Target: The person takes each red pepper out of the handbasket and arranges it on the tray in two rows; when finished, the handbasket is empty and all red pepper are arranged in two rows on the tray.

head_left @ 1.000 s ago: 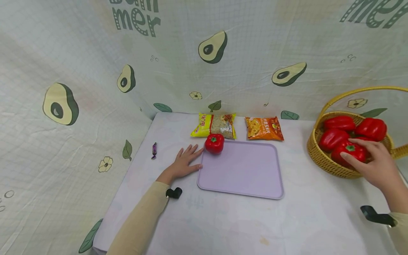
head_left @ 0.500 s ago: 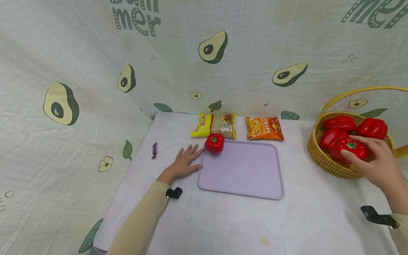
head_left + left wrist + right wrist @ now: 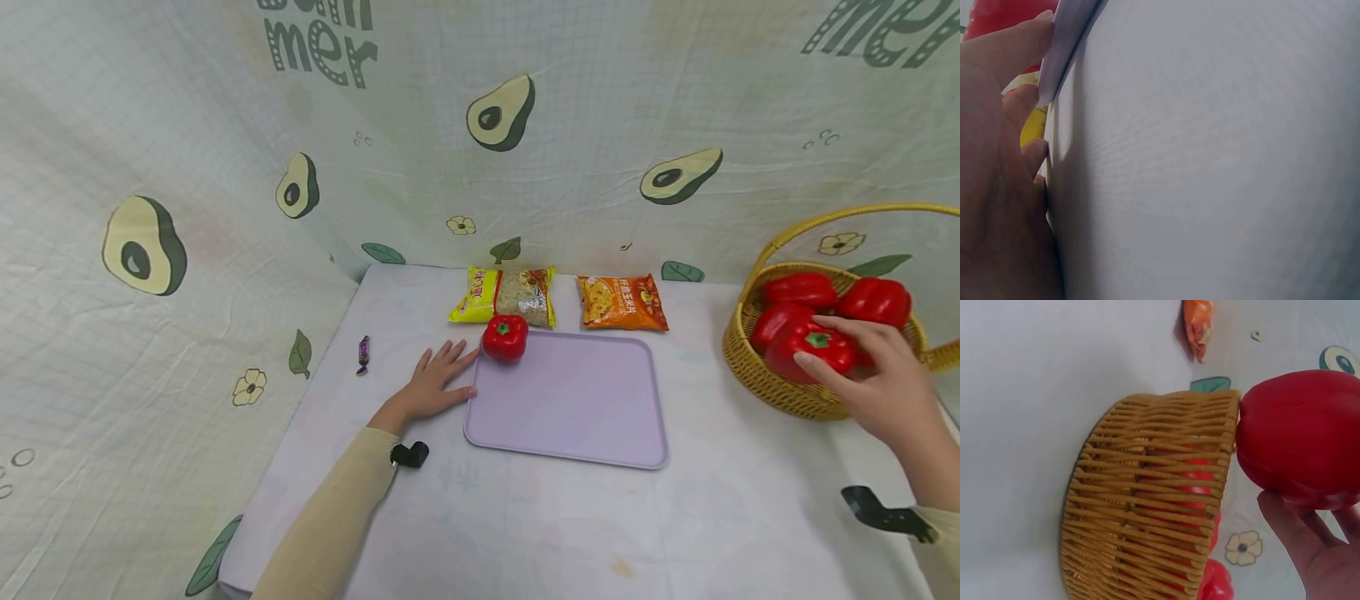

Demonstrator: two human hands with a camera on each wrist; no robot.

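Observation:
My right hand (image 3: 881,379) grips a red bell pepper (image 3: 810,348) with a green stem, thumb on the near side and fingers behind. In the right wrist view this pepper (image 3: 1304,437) stands above the rim of the wicker basket (image 3: 1147,494). Several other red peppers (image 3: 873,302) lie inside the basket. Flat on the table, my left hand (image 3: 433,386) has its fingers spread, with fingertips at the left edge of a lilac tray (image 3: 570,400). Another red bell pepper (image 3: 505,338) sits in the tray's back left corner.
Behind the tray lie a yellow snack bag (image 3: 502,296) and an orange snack bag (image 3: 622,302). A small purple wrapped candy (image 3: 363,355) is at the table's left. The basket's tall handle (image 3: 855,215) arches above it. A printed cloth hangs at the back.
My right hand has lifted the bell pepper upward and a little to the left, off the others in the basket. My left hand has stayed in place.

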